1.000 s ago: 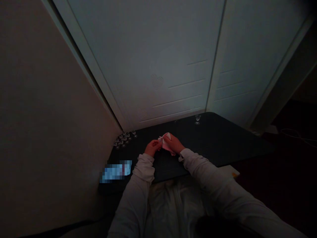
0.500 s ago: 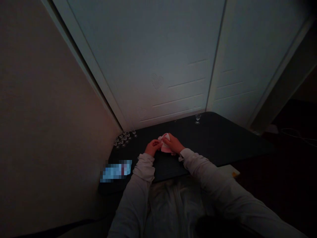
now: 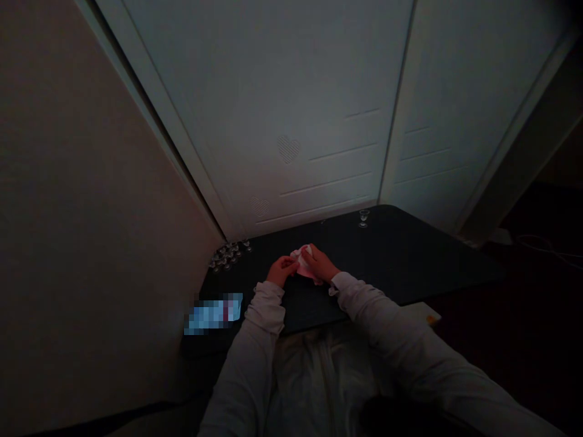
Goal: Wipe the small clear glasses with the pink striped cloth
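Observation:
Over the dark table (image 3: 410,261) my two hands meet on a small pink and white cloth (image 3: 303,260). My right hand (image 3: 321,265) is closed round the cloth from the right. Fingers of my left hand (image 3: 280,269) are pinched against its left edge. Whether something small is wrapped in the cloth is hidden in the dim light. Both arms wear pale long sleeves.
Several small clear glasses (image 3: 229,254) cluster at the table's back left corner. One small stemmed glass (image 3: 363,218) stands alone at the back. A blurred blue patch (image 3: 213,314) lies at the front left. White panelled doors (image 3: 319,109) rise behind the table.
The hands have stayed in place; the fingers have shifted slightly on the cloth, which now looks more bunched.

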`<control>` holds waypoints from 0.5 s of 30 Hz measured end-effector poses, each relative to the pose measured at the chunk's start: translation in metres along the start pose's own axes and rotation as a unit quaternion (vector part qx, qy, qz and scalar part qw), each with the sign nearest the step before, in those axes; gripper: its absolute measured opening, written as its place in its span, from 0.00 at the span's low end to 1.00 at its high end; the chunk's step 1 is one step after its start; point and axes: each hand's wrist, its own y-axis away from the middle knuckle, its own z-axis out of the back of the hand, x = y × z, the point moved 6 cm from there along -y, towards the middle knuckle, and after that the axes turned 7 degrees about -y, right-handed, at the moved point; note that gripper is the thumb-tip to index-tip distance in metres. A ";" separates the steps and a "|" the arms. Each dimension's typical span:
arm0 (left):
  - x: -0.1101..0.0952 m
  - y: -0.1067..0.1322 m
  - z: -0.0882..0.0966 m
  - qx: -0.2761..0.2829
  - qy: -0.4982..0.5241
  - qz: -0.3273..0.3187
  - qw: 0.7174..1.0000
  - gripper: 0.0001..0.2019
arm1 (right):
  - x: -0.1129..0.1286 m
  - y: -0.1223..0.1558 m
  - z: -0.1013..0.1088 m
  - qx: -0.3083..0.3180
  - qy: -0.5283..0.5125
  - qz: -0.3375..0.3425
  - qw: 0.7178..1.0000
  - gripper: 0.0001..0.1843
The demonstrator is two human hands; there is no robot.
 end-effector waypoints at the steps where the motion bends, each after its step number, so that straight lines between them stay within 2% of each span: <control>1: 0.000 0.000 0.000 0.001 -0.002 0.001 1.000 0.17 | 0.000 0.000 0.000 0.000 -0.002 0.000 1.000 0.17; 15: -0.001 0.000 0.001 -0.011 -0.014 0.009 1.000 0.17 | 0.000 0.001 0.000 -0.008 -0.015 0.002 1.000 0.17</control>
